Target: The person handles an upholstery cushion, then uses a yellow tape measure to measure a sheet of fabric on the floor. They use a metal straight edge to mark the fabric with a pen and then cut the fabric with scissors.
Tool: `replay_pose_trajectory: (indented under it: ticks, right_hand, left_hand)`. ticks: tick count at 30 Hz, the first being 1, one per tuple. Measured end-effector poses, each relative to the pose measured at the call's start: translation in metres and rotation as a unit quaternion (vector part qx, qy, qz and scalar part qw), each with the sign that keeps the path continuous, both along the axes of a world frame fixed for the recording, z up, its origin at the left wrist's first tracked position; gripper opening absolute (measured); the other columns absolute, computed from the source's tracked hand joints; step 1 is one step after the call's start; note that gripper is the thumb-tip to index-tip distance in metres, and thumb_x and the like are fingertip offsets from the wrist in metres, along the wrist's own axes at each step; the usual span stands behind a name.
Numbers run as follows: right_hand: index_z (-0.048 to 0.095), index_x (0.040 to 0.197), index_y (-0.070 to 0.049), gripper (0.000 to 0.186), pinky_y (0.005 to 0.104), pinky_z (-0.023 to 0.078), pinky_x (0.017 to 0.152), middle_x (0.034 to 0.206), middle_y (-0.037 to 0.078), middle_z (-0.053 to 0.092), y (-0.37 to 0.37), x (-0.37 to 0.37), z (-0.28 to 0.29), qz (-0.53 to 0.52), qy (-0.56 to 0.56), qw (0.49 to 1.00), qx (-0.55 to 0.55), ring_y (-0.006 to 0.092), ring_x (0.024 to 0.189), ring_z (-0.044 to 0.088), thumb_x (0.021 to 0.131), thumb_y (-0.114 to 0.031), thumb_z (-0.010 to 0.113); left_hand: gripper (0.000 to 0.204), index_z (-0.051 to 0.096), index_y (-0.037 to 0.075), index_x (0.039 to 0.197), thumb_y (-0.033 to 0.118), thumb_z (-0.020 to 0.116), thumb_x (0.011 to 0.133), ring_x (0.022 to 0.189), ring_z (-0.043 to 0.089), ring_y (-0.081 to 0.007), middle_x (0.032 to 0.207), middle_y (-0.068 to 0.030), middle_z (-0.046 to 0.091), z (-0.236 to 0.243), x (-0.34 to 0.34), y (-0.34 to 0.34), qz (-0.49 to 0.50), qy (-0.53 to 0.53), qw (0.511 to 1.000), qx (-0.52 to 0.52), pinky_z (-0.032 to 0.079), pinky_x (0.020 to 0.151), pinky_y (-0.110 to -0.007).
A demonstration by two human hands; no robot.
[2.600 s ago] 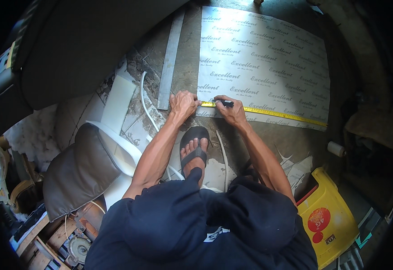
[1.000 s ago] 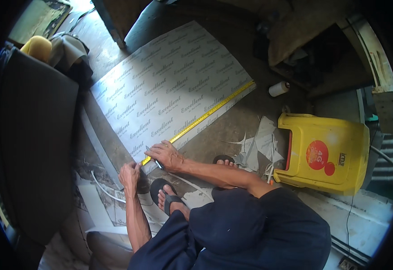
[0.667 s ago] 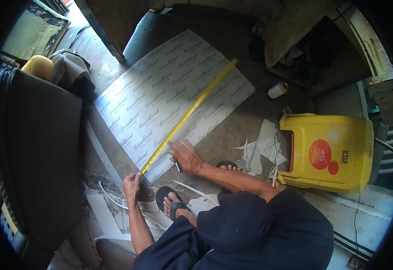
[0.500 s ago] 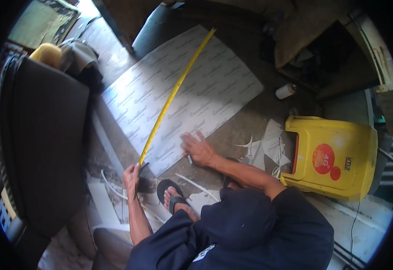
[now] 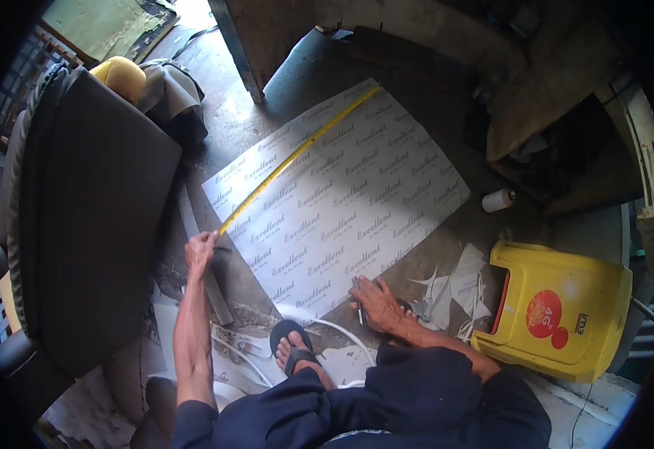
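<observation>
A large white sheet (image 5: 342,202) with repeated grey lettering lies flat on the floor. A yellow measuring tape (image 5: 297,153) crosses it from the far corner to the left edge. My left hand (image 5: 200,254) pinches the near end of the tape, just off that edge. At the sheet's near right edge is my right hand (image 5: 381,307), its bent fingertips touching the sheet. A thin, pen-like stick (image 5: 360,316) pokes out from between its fingers; most of it is hidden.
A long straight strip (image 5: 206,269) lies beside my left forearm. White scraps (image 5: 458,288), a thread spool (image 5: 498,200) and a yellow plastic box (image 5: 559,307) are at the right. A dark padded seat (image 5: 95,217) stands left. My sandalled foot (image 5: 297,348) is near the sheet.
My left hand has swung the tape's near end leftward, from near the sheet's near corner to its left edge. My right hand has drawn back to the sheet's edge, fingers more bent. The view has shifted.
</observation>
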State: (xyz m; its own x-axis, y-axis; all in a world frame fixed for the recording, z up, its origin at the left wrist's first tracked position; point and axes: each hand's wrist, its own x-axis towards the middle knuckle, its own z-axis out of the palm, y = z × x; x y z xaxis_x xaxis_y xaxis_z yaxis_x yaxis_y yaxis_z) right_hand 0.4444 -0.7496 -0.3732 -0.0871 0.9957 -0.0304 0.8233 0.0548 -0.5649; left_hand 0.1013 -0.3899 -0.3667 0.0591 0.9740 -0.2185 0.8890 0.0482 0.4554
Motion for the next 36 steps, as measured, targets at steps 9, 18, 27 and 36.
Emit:
replay_pose_trajectory:
  ticks: [9,18,27,36]
  right_hand:
    - [0.057,0.12,-0.003,0.032,0.042,0.05,0.085,0.104,0.019,0.064,0.067,0.015,0.034,-0.038,0.129,0.99,0.04,0.0357,0.099,0.062,0.095,-0.022,0.062]
    - [0.056,0.12,-0.004,0.03,0.041,0.053,0.078,0.101,0.017,0.066,0.163,0.034,0.04,-0.036,0.159,0.984,0.071,0.0345,0.091,0.064,0.095,-0.018,0.063]
    - [0.06,0.119,-0.004,0.029,0.0412,0.053,0.077,0.1,0.018,0.067,0.289,0.008,0.015,-0.028,0.203,0.968,0.143,0.0366,0.09,0.064,0.097,-0.023,0.061]
    - [0.07,0.107,-0.003,0.033,0.0291,0.053,0.074,0.083,0.01,0.074,0.448,-0.047,-0.001,-0.143,0.408,0.894,-0.116,0.0154,0.075,0.067,0.091,-0.029,0.056]
  left_hand:
    - [0.037,0.076,0.012,0.1,0.044,0.063,0.088,0.094,0.069,-0.0349,0.095,-0.0167,0.073,0.004,0.038,0.107,-0.062,0.115,0.99,0.044,0.053,0.082,-0.046]
    - [0.037,0.075,0.011,0.1,0.043,0.062,0.089,0.095,0.068,-0.0372,0.097,-0.018,0.071,0.001,0.041,0.127,-0.072,0.145,0.987,0.007,0.051,0.082,-0.047]
    - [0.037,0.074,0.01,0.1,0.043,0.062,0.09,0.092,0.067,-0.037,0.092,-0.0184,0.07,-0.015,0.032,0.126,-0.082,0.151,0.983,0.061,0.051,0.081,-0.047]
    - [0.032,0.077,0.014,0.093,0.042,0.063,0.086,0.091,0.069,-0.0331,0.092,-0.0154,0.072,-0.019,0.035,0.133,-0.064,0.159,0.984,0.051,0.053,0.079,-0.049]
